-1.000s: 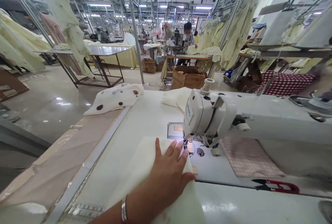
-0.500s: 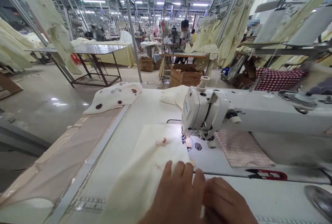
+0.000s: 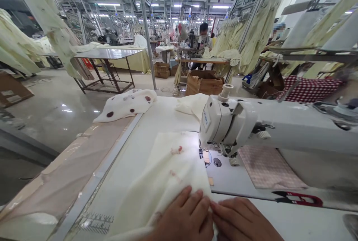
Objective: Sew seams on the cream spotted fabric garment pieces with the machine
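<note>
A cream fabric piece with faint pink and red prints lies on the sewing machine table, its upper right edge beneath the presser foot. On its lower right part rests my left hand, the fingers bent and close together over the cloth. My right hand is right beside it, thumb and fingers pinching the cloth's right edge. The hands nearly touch, and the cloth between them is partly hidden. The white sewing machine head stands above and to the right, its lamp lighting the cloth.
Red-handled thread snips and a pink checked cloth lie on the right. A spotted white cloth sits at the table's far left corner. Beyond are a cardboard box, a metal table and a seated person.
Both hands have moved down, toward me. My left fingers have drawn closer together, and more of the cloth's right edge shows. The camera view has shifted slightly.
</note>
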The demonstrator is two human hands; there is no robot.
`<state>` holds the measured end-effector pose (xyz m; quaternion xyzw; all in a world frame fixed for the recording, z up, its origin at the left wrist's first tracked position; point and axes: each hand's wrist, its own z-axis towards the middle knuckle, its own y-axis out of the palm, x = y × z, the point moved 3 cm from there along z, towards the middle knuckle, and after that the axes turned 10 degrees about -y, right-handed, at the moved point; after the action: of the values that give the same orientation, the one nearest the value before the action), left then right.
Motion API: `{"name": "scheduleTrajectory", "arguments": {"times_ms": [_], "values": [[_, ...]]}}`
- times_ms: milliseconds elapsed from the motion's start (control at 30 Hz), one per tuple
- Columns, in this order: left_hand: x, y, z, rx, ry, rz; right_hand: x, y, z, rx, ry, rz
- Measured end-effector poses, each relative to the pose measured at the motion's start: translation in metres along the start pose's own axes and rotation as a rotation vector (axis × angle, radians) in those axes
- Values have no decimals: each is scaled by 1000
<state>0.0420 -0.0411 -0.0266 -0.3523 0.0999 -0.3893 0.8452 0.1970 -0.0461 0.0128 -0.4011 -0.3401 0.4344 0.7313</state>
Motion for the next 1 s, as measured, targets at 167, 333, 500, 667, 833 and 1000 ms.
{"name": "scheduleTrajectory", "arguments": {"times_ms": [167, 333, 500, 667, 833, 1000], "values": [[-33, 5, 24, -394, 76, -14, 25, 15, 7, 80, 127, 72], [-67, 19, 47, -497, 159, -72, 51, 33, 12, -108, 236, 74], [-95, 34, 72, -474, 172, -105, 65, 44, 7, -73, 349, 27], [-101, 37, 83, -450, 84, -83, 64, 50, -3, -52, 335, -11], [-102, 32, 91, -480, 66, -64, 65, 46, 4, -46, 387, 37], [-84, 22, 78, -512, -58, 3, 46, 18, 20, 8, 268, 92]]}}
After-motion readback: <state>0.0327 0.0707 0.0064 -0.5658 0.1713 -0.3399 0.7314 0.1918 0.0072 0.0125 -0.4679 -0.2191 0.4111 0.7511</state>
